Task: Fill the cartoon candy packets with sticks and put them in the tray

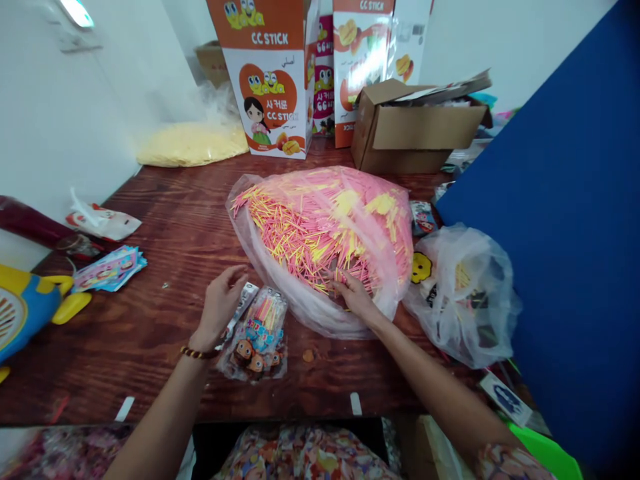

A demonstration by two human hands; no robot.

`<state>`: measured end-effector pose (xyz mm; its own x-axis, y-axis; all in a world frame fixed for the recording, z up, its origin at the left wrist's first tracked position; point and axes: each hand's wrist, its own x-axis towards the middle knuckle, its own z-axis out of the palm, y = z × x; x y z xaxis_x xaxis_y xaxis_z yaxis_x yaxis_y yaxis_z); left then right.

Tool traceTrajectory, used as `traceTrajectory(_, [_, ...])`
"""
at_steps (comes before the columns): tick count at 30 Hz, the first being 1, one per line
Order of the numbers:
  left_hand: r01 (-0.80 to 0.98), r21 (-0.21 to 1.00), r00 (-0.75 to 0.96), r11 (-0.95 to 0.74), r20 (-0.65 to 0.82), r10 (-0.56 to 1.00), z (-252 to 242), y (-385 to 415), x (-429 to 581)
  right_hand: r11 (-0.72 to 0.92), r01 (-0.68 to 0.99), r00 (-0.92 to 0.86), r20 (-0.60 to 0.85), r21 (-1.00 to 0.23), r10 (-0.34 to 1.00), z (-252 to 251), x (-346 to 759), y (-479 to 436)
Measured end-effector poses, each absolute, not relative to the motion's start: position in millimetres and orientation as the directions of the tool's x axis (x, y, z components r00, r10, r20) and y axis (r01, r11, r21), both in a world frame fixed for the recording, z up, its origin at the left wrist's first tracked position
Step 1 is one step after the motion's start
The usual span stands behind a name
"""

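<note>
A large clear plastic bag lies on its side, its mouth facing me, full of thin pink and yellow sticks. My right hand reaches into the bag's mouth, fingers closed around a few sticks; the fingertips are partly hidden among them. My left hand hovers left of the bag, fingers bent but apart, with nothing visible in it. Just right of it lies a clear printed pouch with several sticks inside and cartoon monkey faces on its front. A narrow silvery packet sits partly under the pouch's left edge.
Printed CC STICK cartons and an open cardboard box stand behind. A yellow-filled bag lies at back left. Flat blue packets rest on the left; a knotted clear bag sits right, beside a blue panel.
</note>
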<state>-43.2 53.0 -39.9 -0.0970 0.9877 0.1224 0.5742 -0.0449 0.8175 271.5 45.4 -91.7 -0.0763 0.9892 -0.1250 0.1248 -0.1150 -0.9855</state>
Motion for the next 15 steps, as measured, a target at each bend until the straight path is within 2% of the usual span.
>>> traceTrajectory(3, [0.803, 0.59, -0.177, 0.081, 0.108, 0.978, -55, 41, -72, -0.039, 0.128, -0.062, -0.047, -0.991, 0.997, -87, 279, 54])
traceTrajectory(5, [0.885, 0.432, -0.235, 0.174, 0.09, 0.968, -61, 34, -81, 0.044, 0.168, -0.01, 0.043, -0.985, 0.999, -79, 291, 64])
traceTrajectory(7, [0.912, 0.322, -0.285, 0.254, 0.053, 0.957, -65, 28, -84, 0.077, 0.342, -0.012, 0.077, -0.937, 0.997, -71, 304, 75])
traceTrajectory(9, [0.919, 0.271, -0.301, 0.287, 0.013, 0.953, -68, 26, -84, 0.092, 0.613, -0.097, 0.041, -0.785, 0.994, -66, 312, 84])
traceTrajectory(11, [0.922, 0.257, -0.298, 0.29, -0.01, 0.955, -70, 25, -83, 0.124, 0.78, -0.178, -0.027, -0.613, 0.984, -65, 313, 89])
traceTrajectory(12, [0.92, 0.259, -0.299, 0.293, -0.018, 0.954, -71, 26, -83, 0.138, 0.815, -0.202, -0.052, -0.563, 0.978, -65, 310, 91])
traceTrajectory(15, [0.905, 0.283, -0.321, 0.316, -0.031, 0.947, -72, 29, -83, 0.172, 0.84, -0.245, -0.077, -0.514, 0.967, -67, 294, 95])
